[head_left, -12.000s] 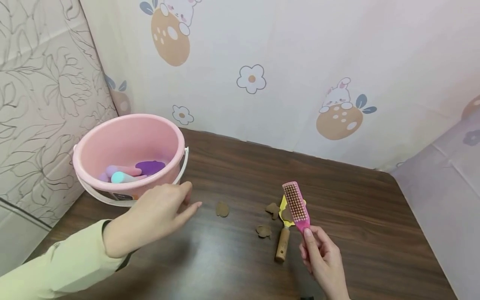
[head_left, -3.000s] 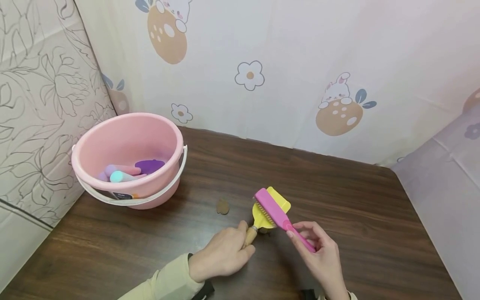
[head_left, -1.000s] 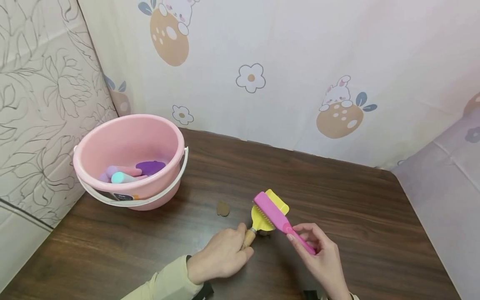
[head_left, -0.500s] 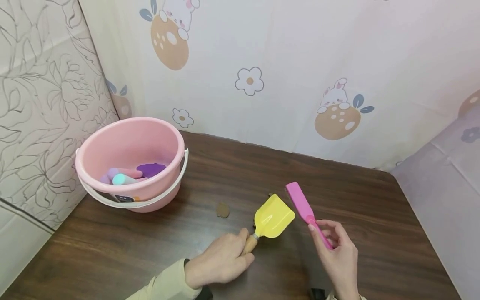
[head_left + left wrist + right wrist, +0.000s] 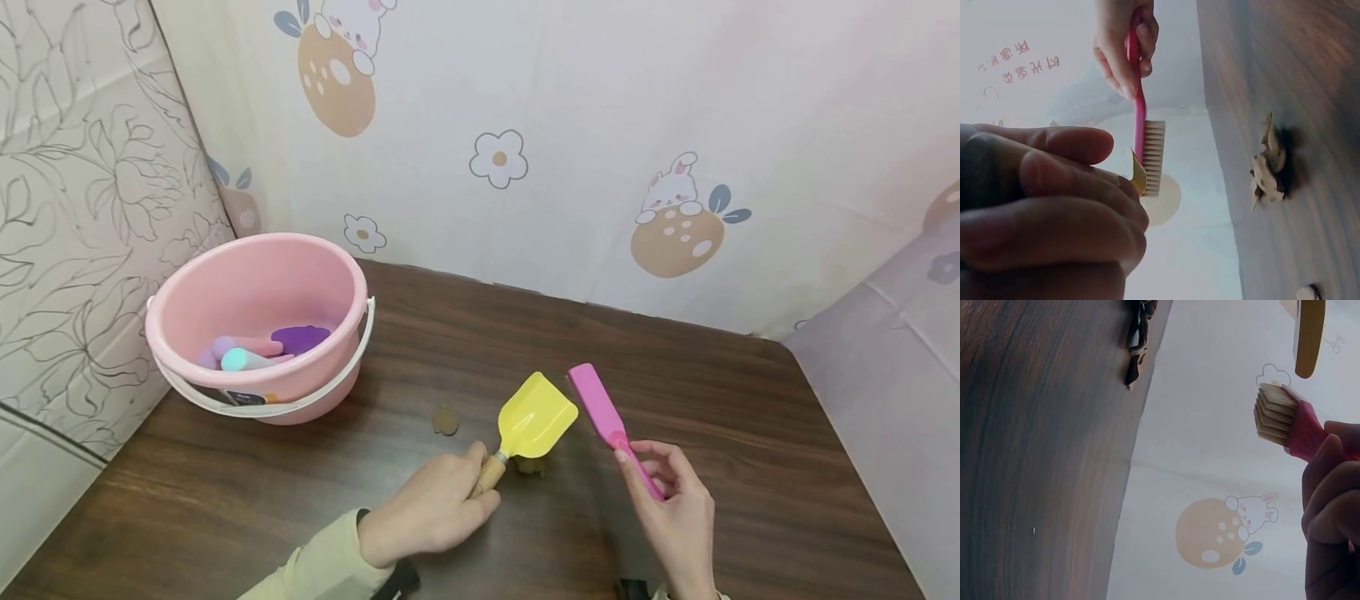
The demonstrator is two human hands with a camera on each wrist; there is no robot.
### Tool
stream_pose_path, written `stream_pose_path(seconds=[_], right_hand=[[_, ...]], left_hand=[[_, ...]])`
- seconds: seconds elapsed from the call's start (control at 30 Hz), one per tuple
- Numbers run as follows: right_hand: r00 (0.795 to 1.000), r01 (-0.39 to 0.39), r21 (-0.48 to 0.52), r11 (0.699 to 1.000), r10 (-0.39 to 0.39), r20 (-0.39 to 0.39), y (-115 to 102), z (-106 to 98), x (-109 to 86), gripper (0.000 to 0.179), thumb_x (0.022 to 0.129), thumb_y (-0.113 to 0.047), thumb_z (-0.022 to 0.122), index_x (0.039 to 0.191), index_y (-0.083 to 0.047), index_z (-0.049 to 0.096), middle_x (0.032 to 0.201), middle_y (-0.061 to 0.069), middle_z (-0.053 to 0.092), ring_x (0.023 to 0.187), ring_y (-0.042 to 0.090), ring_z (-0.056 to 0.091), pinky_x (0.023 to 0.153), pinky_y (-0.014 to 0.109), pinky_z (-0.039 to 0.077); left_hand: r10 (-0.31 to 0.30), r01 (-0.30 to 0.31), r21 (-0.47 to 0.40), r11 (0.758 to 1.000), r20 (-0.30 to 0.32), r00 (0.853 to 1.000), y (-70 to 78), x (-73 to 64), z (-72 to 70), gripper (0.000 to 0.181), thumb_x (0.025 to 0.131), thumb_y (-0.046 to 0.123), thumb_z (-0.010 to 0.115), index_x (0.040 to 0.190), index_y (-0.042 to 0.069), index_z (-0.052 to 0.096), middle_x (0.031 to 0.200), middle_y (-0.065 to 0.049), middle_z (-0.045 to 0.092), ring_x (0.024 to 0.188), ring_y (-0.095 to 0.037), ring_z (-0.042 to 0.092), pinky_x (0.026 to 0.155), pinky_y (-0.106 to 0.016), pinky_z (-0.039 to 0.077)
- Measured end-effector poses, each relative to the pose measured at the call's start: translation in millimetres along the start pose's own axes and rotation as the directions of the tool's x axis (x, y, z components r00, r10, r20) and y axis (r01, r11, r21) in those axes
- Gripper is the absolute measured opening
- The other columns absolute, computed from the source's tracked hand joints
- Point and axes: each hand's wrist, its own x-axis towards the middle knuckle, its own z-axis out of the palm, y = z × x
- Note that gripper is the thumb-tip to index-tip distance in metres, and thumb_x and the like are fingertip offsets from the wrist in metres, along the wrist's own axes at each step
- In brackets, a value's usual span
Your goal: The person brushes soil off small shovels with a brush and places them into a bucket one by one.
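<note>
In the head view, my left hand point(image 5: 431, 504) grips the wooden handle of a small yellow shovel point(image 5: 536, 417), its blade raised above the table with nothing on its upper face. My right hand point(image 5: 671, 500) pinches the handle of a pink brush point(image 5: 598, 404) just right of the blade, bristles turned away from the head camera. In the right wrist view the brush's pale bristles point(image 5: 1275, 412) face the table side. Brown dry leaves point(image 5: 1266, 165) lie on the table below the shovel, partly hidden by the blade in the head view. Another brown leaf point(image 5: 445, 420) lies farther left.
A pink bucket point(image 5: 255, 250) with a white handle stands at the left against the wall, holding purple, pink and turquoise items. The dark wooden table point(image 5: 735, 417) ends at a patterned wall covering point(image 5: 585, 150) behind and a pale one at the right.
Twelve seconds ago the shovel lay on the table and my left hand was by the bucket. Since then my left hand lifted the shovel; the brush crossed over its blade, then moved off rightward.
</note>
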Motion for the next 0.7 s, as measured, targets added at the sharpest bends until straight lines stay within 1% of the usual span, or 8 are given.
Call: stream_pose_path(seconds=[0.2,0.27,0.4,0.57,0.7], right_hand=[[1.000,-0.022,0.018,1.000,0.022,-0.001,1.6,0.0,1.5,0.022,0.078,-0.007,0.078,0.097,-0.014,0.068,0.058,-0.013,0.057,0.038,-0.004,0.035,0.036,0.020,0.029],[1.000,-0.031,0.026,0.999,0.031,0.002,1.6,0.5,2.2,0.022,0.078,-0.006,0.077,0.097,-0.012,0.068,0.058,-0.014,0.057,0.038,-0.004,0.034,0.036,0.020,0.029],[0.999,-0.049,0.028,0.998,0.049,0.008,1.3,1.5,3.2,0.022,0.078,-0.007,0.078,0.097,-0.013,0.068,0.058,-0.015,0.057,0.038,-0.004,0.035,0.036,0.020,0.029],[0.998,-0.054,0.034,0.998,0.053,0.013,1.8,2.2,3.6,0.021,0.078,-0.008,0.078,0.096,-0.014,0.069,0.057,-0.014,0.057,0.038,-0.003,0.035,0.036,0.021,0.029],[0.998,-0.060,0.030,0.998,0.060,0.016,2.6,2.5,3.4,0.022,0.078,-0.008,0.078,0.096,-0.014,0.068,0.057,-0.014,0.057,0.037,-0.003,0.034,0.035,0.021,0.029]], left_hand=[[-0.011,0.010,-0.033,0.999,-0.034,0.999,-2.6,2.1,-10.3,0.015,0.085,0.017,0.056,0.080,0.012,0.042,0.060,0.007,0.035,0.048,-0.004,0.034,0.043,-0.019,0.030],[-0.007,0.005,-0.029,1.000,-0.055,0.998,-3.3,2.3,-14.4,0.016,0.086,0.016,0.056,0.080,0.011,0.042,0.061,0.006,0.036,0.048,-0.004,0.035,0.043,-0.019,0.030],[-0.004,0.003,-0.012,1.000,-0.092,0.996,-4.3,1.8,-21.1,0.017,0.086,0.016,0.057,0.079,0.011,0.043,0.060,0.006,0.036,0.049,-0.005,0.036,0.043,-0.020,0.032],[-0.023,0.026,0.020,0.999,-0.151,0.988,-4.3,-1.4,-30.4,0.018,0.085,0.016,0.060,0.079,0.012,0.043,0.058,0.007,0.036,0.049,-0.005,0.037,0.043,-0.021,0.033],[-0.052,0.060,0.036,0.998,-0.201,0.978,-5.0,-4.2,-39.4,0.019,0.084,0.017,0.062,0.078,0.014,0.044,0.058,0.008,0.038,0.050,-0.005,0.039,0.045,-0.021,0.034]])
